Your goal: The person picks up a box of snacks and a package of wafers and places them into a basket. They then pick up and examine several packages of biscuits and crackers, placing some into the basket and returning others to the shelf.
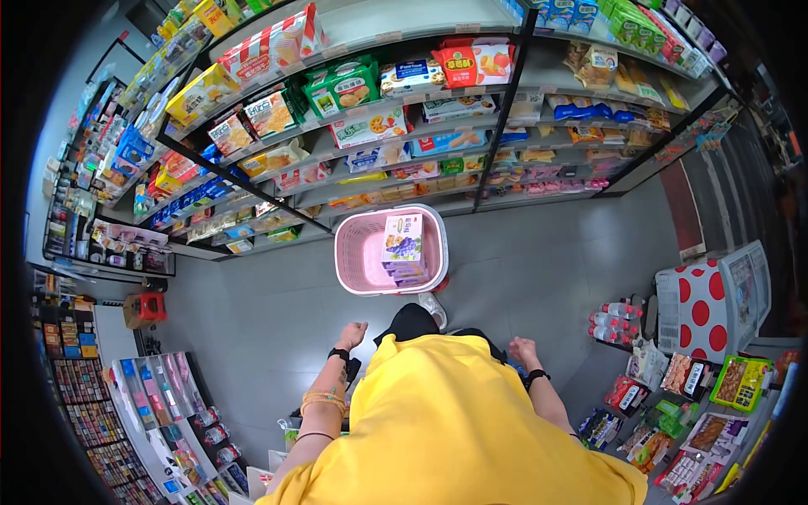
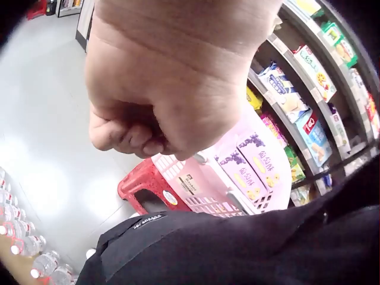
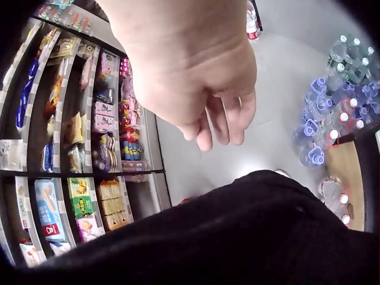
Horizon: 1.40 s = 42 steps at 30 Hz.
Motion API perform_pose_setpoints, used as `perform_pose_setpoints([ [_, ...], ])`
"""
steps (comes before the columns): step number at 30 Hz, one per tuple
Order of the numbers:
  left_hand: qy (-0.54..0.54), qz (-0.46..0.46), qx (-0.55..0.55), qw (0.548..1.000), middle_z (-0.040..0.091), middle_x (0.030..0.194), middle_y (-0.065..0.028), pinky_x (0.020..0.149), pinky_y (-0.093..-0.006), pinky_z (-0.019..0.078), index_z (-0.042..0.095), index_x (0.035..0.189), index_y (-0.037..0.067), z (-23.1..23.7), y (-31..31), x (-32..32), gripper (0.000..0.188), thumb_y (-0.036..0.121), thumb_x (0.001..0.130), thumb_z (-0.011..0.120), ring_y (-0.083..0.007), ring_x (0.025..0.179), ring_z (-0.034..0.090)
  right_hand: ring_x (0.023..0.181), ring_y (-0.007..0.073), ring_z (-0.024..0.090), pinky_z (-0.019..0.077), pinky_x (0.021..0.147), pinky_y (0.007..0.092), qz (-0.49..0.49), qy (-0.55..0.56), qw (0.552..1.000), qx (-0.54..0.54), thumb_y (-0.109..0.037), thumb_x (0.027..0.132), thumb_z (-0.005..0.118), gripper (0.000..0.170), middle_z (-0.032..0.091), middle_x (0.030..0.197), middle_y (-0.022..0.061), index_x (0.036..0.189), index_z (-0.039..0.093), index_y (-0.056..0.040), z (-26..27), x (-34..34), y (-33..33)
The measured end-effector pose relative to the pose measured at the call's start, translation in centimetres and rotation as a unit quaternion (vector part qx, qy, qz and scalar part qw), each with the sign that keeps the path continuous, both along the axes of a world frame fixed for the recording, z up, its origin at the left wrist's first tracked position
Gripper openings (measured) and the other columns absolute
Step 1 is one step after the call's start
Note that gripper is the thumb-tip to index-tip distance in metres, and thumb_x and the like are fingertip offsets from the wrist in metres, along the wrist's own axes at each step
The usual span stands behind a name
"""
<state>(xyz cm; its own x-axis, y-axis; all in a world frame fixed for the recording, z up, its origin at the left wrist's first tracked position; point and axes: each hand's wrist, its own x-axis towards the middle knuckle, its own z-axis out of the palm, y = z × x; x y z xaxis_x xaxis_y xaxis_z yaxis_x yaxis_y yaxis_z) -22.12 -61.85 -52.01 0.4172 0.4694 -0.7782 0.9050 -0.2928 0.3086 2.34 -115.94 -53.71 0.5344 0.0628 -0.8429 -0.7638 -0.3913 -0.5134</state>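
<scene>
In the head view a pink basket (image 1: 348, 263) stands in front of the person's feet, with purple-and-white boxes showing grapes (image 1: 404, 239) inside it. The left hand (image 1: 352, 336) hangs at the person's left side, short of the basket. Its fingers are curled in and hold nothing in the left wrist view, where the hand (image 2: 163, 89) overlaps the basket (image 2: 191, 183) in the picture. At the other side is the right hand (image 1: 523, 350), also empty and apart from the basket. The right wrist view shows that hand (image 3: 196, 83) with its fingers loosely bent, hanging down.
Snack shelves (image 1: 370, 105) run across the front. A red stool (image 2: 136, 185) is beneath the basket. Bottled water (image 1: 614, 321) and a dotted freezer (image 1: 700, 311) stand at the right, above packaged food (image 1: 648, 446). A display rack (image 1: 160, 404) is at the lower left.
</scene>
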Motion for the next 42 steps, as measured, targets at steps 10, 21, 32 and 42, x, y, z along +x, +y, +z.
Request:
perform_pose_setpoints([
  [10,-0.052,0.012,0.016,0.998,0.07,0.097,-0.0259,0.088,-0.046,0.0513,0.073,0.092,-0.001,2.8,1.0,9.4,0.049,0.046,0.086,0.062,-0.0414,0.097,0.067,0.056,0.0127,0.057,0.0422,0.046,0.0256,-0.009,0.0,1.0,0.027,0.007,0.083,0.058,0.01,0.062,0.072,0.0045,0.091,0.06,-0.0004,-1.7,4.4,-1.7],
  [21,-0.111,-0.08,0.077,0.988,0.069,0.095,-0.0242,0.084,-0.0454,0.0535,0.07,0.091,0.001,-6.5,1.7,8.1,0.021,0.014,0.079,0.059,-0.0423,0.092,0.066,0.055,0.0135,0.062,0.0413,0.042,0.0256,0.034,-0.051,0.998,-0.018,-0.009,0.09,0.062,0.011,0.066,0.077,0.0059,0.1,0.06,-0.0042,3.7,12.0,1.8],
  [32,-0.039,0.047,0.068,0.996,0.069,0.086,-0.0225,0.082,-0.0406,0.0542,0.068,0.077,0.004,-4.6,-3.4,8.2,0.012,0.009,0.07,0.06,-0.04,0.086,0.067,0.062,0.0143,0.065,0.049,0.05,0.0272,0.143,0.012,0.989,-0.032,-0.014,0.092,0.059,0.016,0.066,0.082,0.0047,0.106,0.06,-0.0069,0.2,21.5,1.5],
  [42,-0.086,0.16,0.155,0.971,0.062,0.071,-0.0193,0.067,-0.0427,0.0504,0.052,0.069,0.004,1.3,-10.1,14.3,0.008,0.003,0.066,0.059,-0.0389,0.07,0.062,0.062,0.0167,0.065,0.0503,0.051,0.0289,0.221,0.001,0.975,0.006,-0.016,0.092,0.058,0.015,0.065,0.078,0.0033,0.104,0.061,-0.0069,-3.2,35.3,0.7],
])
